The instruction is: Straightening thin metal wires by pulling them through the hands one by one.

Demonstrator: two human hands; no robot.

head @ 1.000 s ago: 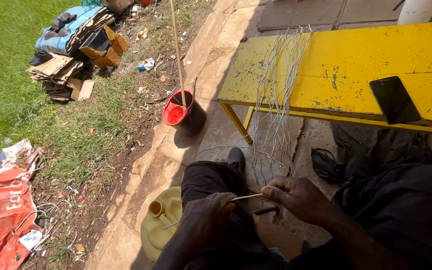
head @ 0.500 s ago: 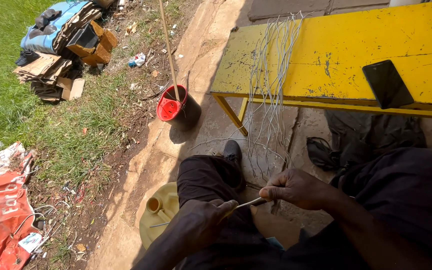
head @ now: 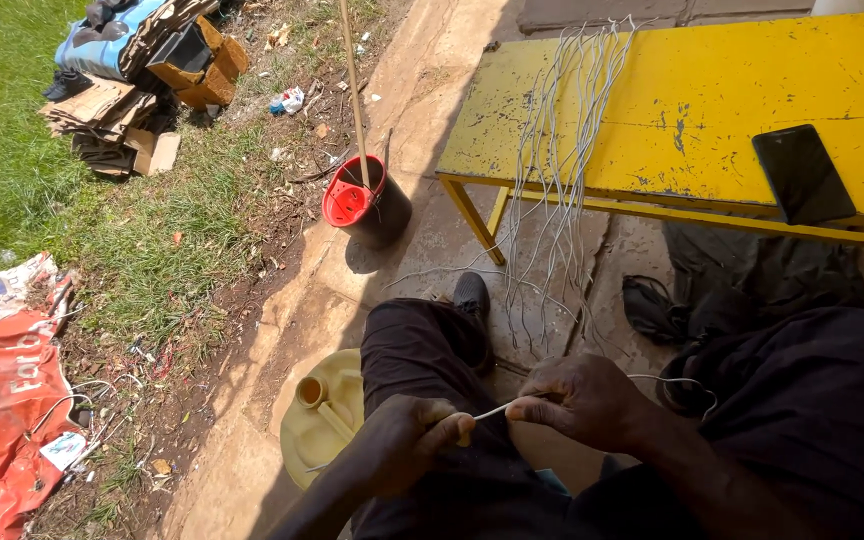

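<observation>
Both hands have drawn slightly closer to the body since the earlier frame, and the view has tilted so the tabletop [head: 712,110] fills more of the top. Left hand [head: 407,445] is closed in a grip around one end of a thin pale wire [head: 492,411]; right hand [head: 582,400] pinches the other end between fingertips, the short span taut between them above the lap. A further length of it seems to loop off past the right wrist. As for progress, a bundle of wires [head: 562,170] hangs untouched over the tabletop edge, so most appear left to handle. A phone [head: 802,172] lies on the tabletop, well apart; a red bucket [head: 364,205] stands near its leg.
</observation>
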